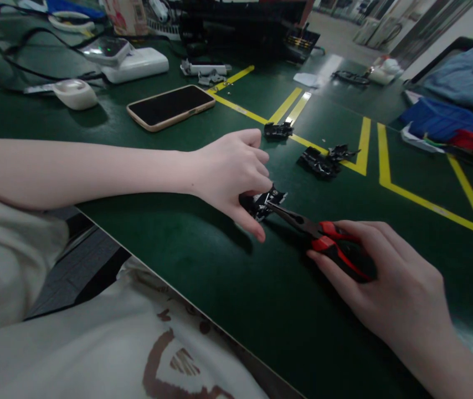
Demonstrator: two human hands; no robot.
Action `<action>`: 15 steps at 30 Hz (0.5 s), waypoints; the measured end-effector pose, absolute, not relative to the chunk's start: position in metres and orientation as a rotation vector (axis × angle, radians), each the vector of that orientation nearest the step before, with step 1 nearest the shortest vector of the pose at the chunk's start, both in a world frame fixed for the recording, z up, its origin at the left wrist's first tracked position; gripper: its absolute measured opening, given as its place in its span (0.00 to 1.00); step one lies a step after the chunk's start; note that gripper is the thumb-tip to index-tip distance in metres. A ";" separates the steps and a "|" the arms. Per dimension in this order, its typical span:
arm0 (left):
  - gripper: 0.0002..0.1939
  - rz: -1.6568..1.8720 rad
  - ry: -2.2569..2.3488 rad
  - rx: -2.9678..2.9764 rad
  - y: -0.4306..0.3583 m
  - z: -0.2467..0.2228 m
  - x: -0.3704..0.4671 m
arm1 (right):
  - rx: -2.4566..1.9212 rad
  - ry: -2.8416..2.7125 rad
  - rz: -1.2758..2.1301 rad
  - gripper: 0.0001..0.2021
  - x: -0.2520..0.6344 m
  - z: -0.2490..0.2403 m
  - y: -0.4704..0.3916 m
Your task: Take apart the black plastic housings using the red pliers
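Note:
My right hand (394, 277) is wrapped round the red and black handles of long-nose pliers (303, 224). Their tips touch a small black part with silvery metal bits (276, 197) on the green table. Bent over that part, my left hand (236, 172) holds it down from the far side, with the thumb along its near edge; the hand hides much of the part. Just beyond lie similar black parts: one (278, 130) above my left hand, and a broken-looking cluster (322, 162) to its right.
A phone (172, 107) lies beyond my left forearm, near a tape roll (75, 94) and a white box (137, 65) with cables. Yellow tape lines (436, 208) mark the green table (228, 299). Blue and red items (444, 122) sit at the right, by a person's blue sleeve (467, 75).

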State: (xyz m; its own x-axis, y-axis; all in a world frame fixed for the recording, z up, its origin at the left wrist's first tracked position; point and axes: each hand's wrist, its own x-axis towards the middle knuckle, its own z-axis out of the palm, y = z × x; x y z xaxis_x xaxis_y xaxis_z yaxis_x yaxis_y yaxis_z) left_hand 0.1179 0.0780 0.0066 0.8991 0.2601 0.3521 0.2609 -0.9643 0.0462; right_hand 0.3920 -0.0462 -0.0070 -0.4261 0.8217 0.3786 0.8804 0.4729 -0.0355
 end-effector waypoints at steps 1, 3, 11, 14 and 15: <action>0.31 -0.568 -0.391 -3.076 0.078 0.008 0.117 | -1.438 -2.379 -0.238 0.20 0.392 -0.007 -0.046; 0.29 -0.588 -0.357 -3.099 0.078 0.009 0.115 | -1.431 -2.377 -0.234 0.20 0.393 -0.008 -0.045; 0.33 -0.535 -0.256 -3.328 0.090 0.006 0.114 | -1.429 -2.370 -0.225 0.19 0.393 -0.009 -0.045; 0.34 -0.452 -0.236 -3.374 0.091 0.004 0.115 | -1.430 -2.378 -0.227 0.20 0.393 -0.008 -0.046; 0.33 -0.473 -0.260 -3.361 0.090 0.003 0.115 | -1.427 -2.379 -0.233 0.20 0.393 -0.008 -0.046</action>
State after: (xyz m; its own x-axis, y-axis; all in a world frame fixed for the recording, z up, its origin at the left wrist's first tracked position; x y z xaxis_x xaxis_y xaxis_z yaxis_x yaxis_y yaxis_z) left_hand 0.1152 0.0899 0.0034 0.9506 0.1845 0.2498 0.1125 -0.9543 0.2769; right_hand 0.3926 -0.0459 -0.0081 -0.4277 0.8191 0.3823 0.8777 0.4775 -0.0413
